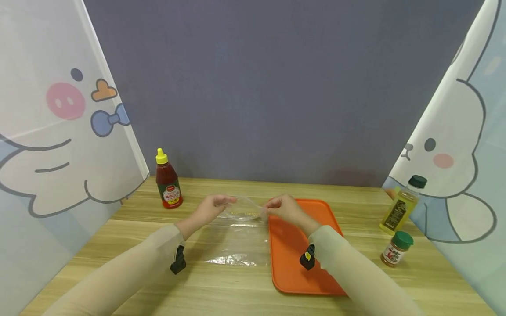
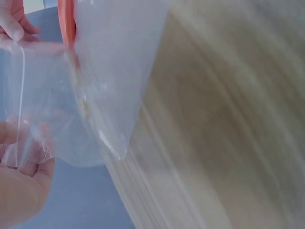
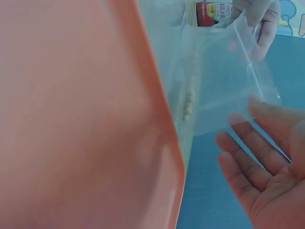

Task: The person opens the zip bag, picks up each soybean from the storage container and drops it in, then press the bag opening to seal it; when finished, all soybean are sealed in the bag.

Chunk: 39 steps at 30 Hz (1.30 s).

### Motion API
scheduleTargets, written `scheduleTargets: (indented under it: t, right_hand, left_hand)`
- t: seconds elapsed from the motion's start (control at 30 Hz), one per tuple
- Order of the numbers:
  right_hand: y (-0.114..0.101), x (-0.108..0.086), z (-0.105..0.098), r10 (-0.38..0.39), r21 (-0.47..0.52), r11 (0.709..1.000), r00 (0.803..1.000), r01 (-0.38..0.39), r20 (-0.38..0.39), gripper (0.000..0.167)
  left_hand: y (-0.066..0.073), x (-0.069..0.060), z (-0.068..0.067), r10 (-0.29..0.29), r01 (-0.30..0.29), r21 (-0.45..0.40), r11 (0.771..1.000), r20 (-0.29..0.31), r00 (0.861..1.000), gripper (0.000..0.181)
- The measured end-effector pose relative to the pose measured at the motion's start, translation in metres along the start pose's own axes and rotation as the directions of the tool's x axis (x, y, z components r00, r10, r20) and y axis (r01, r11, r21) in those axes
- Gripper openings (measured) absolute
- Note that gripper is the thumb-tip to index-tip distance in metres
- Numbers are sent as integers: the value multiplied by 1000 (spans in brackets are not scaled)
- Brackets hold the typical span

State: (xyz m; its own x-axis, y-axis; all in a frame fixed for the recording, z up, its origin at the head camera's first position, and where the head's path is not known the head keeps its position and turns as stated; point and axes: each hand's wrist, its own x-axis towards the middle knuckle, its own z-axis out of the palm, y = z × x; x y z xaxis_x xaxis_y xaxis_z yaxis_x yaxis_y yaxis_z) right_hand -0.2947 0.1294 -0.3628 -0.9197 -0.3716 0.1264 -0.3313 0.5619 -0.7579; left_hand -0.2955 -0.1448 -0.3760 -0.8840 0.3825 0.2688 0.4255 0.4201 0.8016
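Note:
A clear plastic zip bag (image 1: 237,241) lies on the wooden table, its lower part flat and its mouth raised between both hands. Small pale-yellow round bits like beans (image 3: 188,107) sit inside, along the fold near the tabletop. At the left end of the mouth, my left hand (image 1: 215,206) pinches the bag's edge between thumb and fingers. The opposite end is held by my right hand (image 1: 288,210), thumb and forefinger together, with the other fingers spread in the right wrist view. Between the hands the mouth gapes in an oval.
An orange tray (image 1: 288,267) lies right of the bag, under my right forearm. The red sauce bottle (image 1: 169,184) with a yellow cap stands at the back left. An oil bottle (image 1: 399,213) and a green-lidded spice jar (image 1: 394,252) stand at the right edge.

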Motion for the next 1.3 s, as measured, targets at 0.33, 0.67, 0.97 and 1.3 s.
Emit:
scheduleTargets:
  t: [0.33,0.67,0.97,1.3]
  right_hand:
    - [-2,5,1,32,71,997,997,-27,-64,12]
    - [-5,11,-1,116,143,985,984,-97,-133,14]
    - [-4,14,-2,135,185,977,980,-106,-149,18]
    - [-3,17,0,171,231,964,973,-132,-156,17]
  left_hand:
    - [0,6,-14,-27,27,3,1000,85,996,31]
    - [3,8,-27,-32,34,-17,999,93,995,41]
    - [-7,9,-34,-119,124,97,988,-59,991,39]
    - [-13,11,-37,-210,220,56,974,-140,968,21]
